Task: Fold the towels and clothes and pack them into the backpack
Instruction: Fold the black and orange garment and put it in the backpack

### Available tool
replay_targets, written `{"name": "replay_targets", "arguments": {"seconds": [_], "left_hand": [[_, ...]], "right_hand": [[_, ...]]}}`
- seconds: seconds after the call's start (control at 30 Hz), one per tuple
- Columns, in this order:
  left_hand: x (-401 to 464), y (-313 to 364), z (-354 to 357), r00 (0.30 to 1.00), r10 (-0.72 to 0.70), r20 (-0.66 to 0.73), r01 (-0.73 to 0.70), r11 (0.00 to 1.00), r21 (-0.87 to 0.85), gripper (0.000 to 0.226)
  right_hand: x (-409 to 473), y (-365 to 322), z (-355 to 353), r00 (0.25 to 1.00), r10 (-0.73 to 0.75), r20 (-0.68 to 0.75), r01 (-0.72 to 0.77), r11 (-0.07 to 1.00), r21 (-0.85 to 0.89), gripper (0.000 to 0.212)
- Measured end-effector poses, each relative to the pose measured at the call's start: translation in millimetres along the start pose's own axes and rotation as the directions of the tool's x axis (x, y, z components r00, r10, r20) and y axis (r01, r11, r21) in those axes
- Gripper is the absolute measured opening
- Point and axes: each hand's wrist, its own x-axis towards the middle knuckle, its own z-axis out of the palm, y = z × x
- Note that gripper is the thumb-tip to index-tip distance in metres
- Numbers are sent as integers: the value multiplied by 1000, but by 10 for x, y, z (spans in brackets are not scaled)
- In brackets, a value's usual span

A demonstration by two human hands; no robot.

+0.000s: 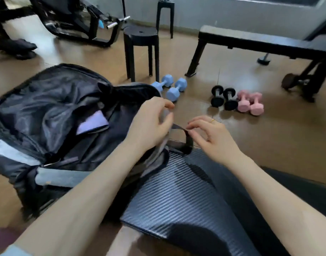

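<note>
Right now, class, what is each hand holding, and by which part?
The right hand pinches the backpack's black strap at its top. The left hand grips the backpack's rim.

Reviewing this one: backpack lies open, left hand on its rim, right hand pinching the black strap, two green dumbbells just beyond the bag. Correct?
Not quite. In the head view the dumbbells beyond the backpack are light blue, not green. The left hand on the rim and right hand pinching the black strap are as stated.

Black backpack (53, 115) unzipped, lilac cloth (93, 124) inside
</note>
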Motion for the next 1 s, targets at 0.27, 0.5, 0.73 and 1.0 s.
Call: {"name": "replay_targets", "arguments": {"seconds": [0.27, 0.5, 0.73, 1.0], "left_hand": [[-257, 1690, 1800, 903, 196, 383, -105, 963, -247, 19], [-734, 3251, 3047, 689, 444, 573, -250, 887, -387, 23], [-1375, 4521, 4056, 421, 639, 644, -388, 769, -509, 24], [-1728, 5223, 5081, 189, 693, 696, -689, 598, -409, 23]], "right_hand": [[-1932, 1004, -1239, 922, 362, -139, -379, 917, -124, 12], [-3719, 1607, -2197, 632, 654, -417, -732, 680, -44, 11], [-5632, 2095, -2357, 59, 876, -479, -928, 224, 297, 17], [-7058, 2971, -1607, -52, 968, -245, -991, -20, 129, 32]]}}
